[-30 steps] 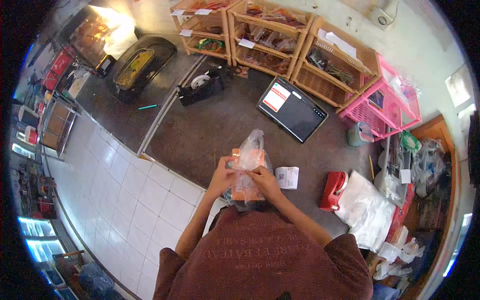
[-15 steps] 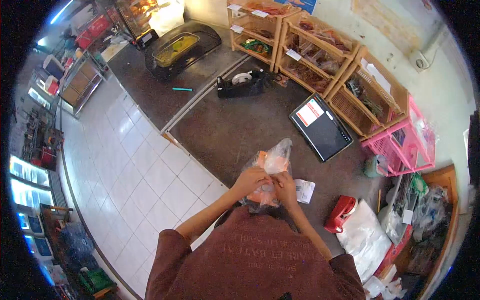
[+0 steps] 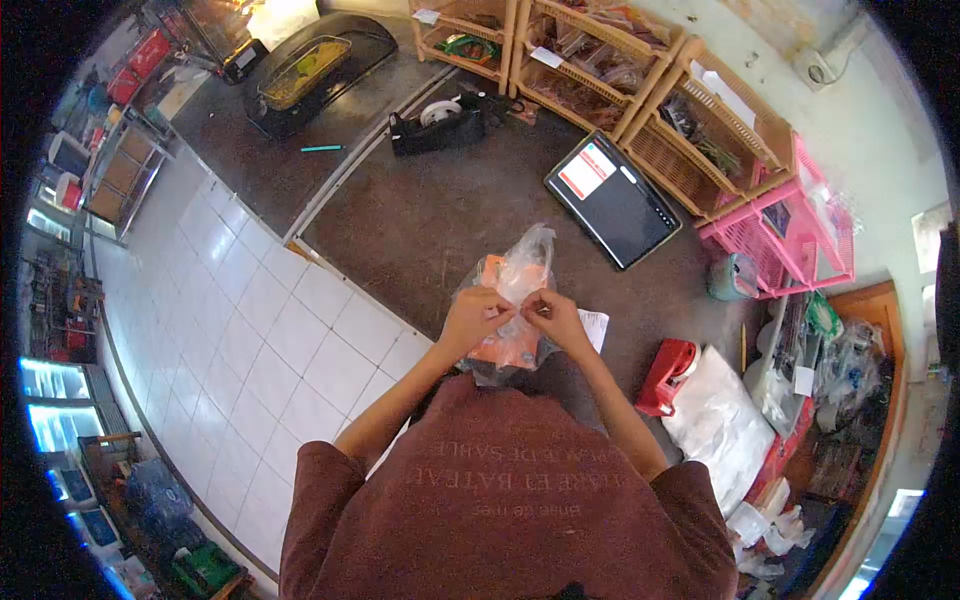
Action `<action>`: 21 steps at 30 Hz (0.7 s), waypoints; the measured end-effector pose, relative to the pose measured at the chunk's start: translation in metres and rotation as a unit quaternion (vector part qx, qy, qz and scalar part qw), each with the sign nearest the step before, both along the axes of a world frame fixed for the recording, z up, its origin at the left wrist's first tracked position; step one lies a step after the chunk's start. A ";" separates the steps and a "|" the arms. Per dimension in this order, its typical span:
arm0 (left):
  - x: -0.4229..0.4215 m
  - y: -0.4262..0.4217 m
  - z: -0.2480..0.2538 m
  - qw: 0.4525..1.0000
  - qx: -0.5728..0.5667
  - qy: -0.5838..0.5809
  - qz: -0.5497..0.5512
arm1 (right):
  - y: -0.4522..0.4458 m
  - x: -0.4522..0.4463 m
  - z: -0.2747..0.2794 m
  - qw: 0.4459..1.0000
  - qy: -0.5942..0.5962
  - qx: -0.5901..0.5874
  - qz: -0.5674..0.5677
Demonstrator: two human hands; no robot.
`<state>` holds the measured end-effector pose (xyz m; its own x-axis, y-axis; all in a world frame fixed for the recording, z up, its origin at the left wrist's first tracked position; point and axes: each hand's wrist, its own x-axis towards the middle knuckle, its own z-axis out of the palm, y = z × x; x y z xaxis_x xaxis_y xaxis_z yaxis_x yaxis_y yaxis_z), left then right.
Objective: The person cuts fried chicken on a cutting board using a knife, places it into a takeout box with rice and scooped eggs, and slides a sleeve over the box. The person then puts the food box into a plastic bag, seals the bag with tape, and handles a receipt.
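Note:
A clear plastic bag (image 3: 528,262) with something orange inside lies on the dark countertop, close against my body. My left hand (image 3: 477,318) pinches the bag's plastic from the left side. From the right, my right hand (image 3: 555,318) pinches it too, its fingertips a short gap from the left ones. Orange packaging (image 3: 507,350) shows through the film below and above my hands. A white printed slip of paper (image 3: 594,328) lies just right of my right hand, partly hidden by it.
Ahead right lies a tablet (image 3: 615,200) below wicker shelves (image 3: 590,65). A black tape dispenser (image 3: 437,128) stands farther back. On the right are a red tape dispenser (image 3: 668,378), white plastic bags (image 3: 722,425) and a pink basket (image 3: 775,240). Tiled floor (image 3: 250,330) extends left.
The camera view has shifted, so the counter items sit higher and more to the left. My fingertips have drawn slightly apart over the bag, still pinching its plastic.

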<state>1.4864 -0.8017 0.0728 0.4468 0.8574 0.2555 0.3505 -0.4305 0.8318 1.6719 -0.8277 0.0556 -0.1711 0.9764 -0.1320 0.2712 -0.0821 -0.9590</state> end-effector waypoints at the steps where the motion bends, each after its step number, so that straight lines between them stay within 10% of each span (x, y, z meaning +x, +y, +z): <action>1: 0.000 0.000 0.000 1.000 0.012 0.009 0.004 | 0.001 0.001 -0.001 1.000 0.014 -0.005 -0.001; 21: 0.004 0.000 -0.004 0.998 0.031 0.045 -0.017 | 0.006 0.014 0.010 0.987 0.138 -0.057 0.068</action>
<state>1.4904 -0.8013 0.0691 0.4990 0.8247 0.2662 0.4060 -0.4939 0.7689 1.6861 -0.8218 0.0658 -0.3441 0.9235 -0.1694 0.0176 -0.1740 -0.9846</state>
